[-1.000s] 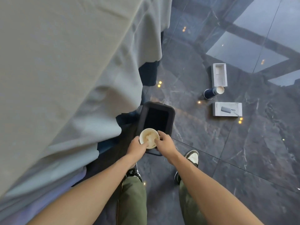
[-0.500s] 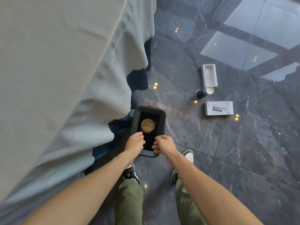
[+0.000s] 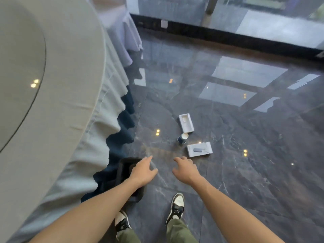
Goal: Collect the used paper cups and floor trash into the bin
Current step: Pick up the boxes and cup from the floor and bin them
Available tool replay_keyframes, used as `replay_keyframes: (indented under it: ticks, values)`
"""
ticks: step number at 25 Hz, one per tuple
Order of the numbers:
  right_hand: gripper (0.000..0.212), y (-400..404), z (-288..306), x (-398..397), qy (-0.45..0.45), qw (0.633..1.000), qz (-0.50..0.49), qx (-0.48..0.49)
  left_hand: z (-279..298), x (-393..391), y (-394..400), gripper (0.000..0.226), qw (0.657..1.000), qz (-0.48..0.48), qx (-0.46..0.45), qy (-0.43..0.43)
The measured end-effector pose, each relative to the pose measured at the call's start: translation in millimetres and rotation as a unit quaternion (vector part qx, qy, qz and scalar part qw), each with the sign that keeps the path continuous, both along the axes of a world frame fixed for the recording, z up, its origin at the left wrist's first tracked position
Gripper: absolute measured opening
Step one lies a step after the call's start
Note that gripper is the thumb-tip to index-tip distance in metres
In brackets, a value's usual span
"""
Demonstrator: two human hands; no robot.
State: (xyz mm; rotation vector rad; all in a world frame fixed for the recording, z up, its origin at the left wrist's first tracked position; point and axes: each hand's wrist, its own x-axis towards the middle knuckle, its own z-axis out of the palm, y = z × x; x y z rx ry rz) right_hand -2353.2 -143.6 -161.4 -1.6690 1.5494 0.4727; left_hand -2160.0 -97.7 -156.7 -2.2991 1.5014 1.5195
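Observation:
A black bin (image 3: pixel 122 170) stands on the dark floor beside the table skirt, partly hidden by my left arm. My left hand (image 3: pixel 142 171) hovers over its right rim, empty, fingers spread. Just to the right, my right hand (image 3: pixel 185 170) is also empty and spread above the floor. Farther ahead lies a blue paper cup (image 3: pixel 182 138) on its side. A white box tray (image 3: pixel 186 123) lies behind the cup. A flat white box (image 3: pixel 199 149) with a grey item on top lies to the cup's right.
A round table with a grey cloth (image 3: pixel 57 102) fills the left side, its skirt hanging to the floor. A second draped table (image 3: pixel 122 32) stands behind it. A glass wall with a black base (image 3: pixel 228 35) runs along the back. My shoes (image 3: pixel 177 206) stand on the glossy tiles.
The paper cup I held over the bin dropped inside and left my hands. Both hands then opened and rose off the rim, and the view tilted up toward the trash ahead.

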Motion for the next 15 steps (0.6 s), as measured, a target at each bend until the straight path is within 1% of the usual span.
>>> replay_keyframes:
  ticks: [2, 4, 8, 10, 12, 15]
  values:
    - [0.059, -17, 31, -28, 0.004, 0.999, 0.009, -0.032, 23, -29, -18, 0.077, 0.999, -0.036, -0.017, -0.021]
    - [0.056, -38, 58, -55, 0.008, 0.998, 0.006, -0.063, 44, -58, -39, 0.081, 0.997, -0.057, -0.038, -0.026]
    - [0.063, -73, 90, -91, 0.007, 0.994, -0.009, -0.106, 67, -95, -81, 0.086, 0.994, -0.075, -0.078, -0.018]
    - [0.066, -92, 93, -103, 0.010, 0.992, -0.023, -0.125, 68, -106, -103, 0.087, 0.993, -0.070, -0.093, -0.002]
    - [0.074, -105, 89, -112, 0.013, 0.992, -0.037, -0.120, 64, -112, -120, 0.088, 0.993, -0.070, -0.092, 0.012]
    - [0.084, -132, 66, -126, 0.021, 0.992, -0.071, -0.105, 44, -119, -158, 0.089, 0.993, -0.075, -0.078, 0.037]
